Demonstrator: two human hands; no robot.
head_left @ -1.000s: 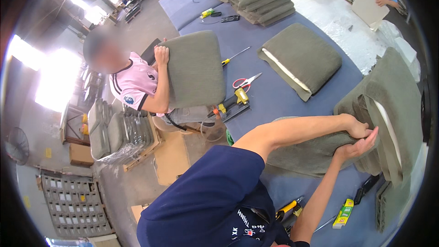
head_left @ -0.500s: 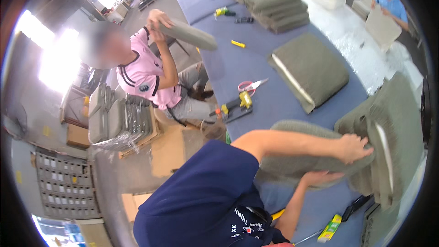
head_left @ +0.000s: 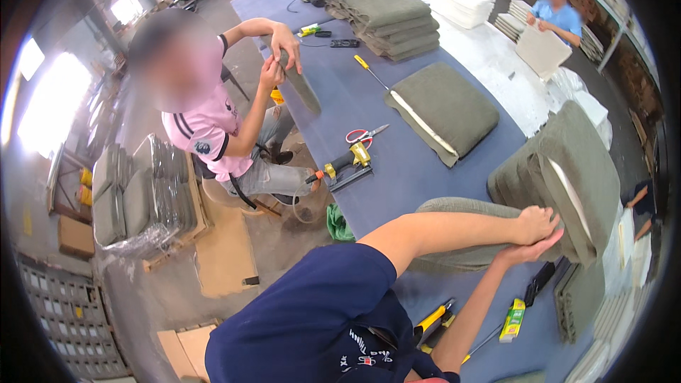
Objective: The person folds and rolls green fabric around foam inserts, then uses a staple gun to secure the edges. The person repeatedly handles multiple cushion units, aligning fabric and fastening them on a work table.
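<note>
A grey-green fabric-covered cushion point(head_left: 454, 261) lies at the table edge in front of me, partly hidden by my left forearm. My left hand point(head_left: 537, 224) has its fingers curled round the cushion's right-hand end. Close below it, my right hand point(head_left: 528, 250) presses at the same end, fingers straight and together. Right beside both hands, several similar cushions point(head_left: 578, 163) lean on edge, the nearest with a white strip showing along its open side.
Another cushion point(head_left: 447, 110) lies flat on the blue table, near scissors point(head_left: 367, 135), a staple gun point(head_left: 347, 168) and a screwdriver point(head_left: 370, 71). A cushion stack point(head_left: 390, 18) rises farther back. At left, a seated co-worker point(head_left: 213, 120) holds a cushion; another person point(head_left: 557, 18) handles a pale pad.
My right hand has moved up from beneath the cushion to its end, close against my left hand. The seated co-worker's cushion now tilts downward. My view has shifted.
</note>
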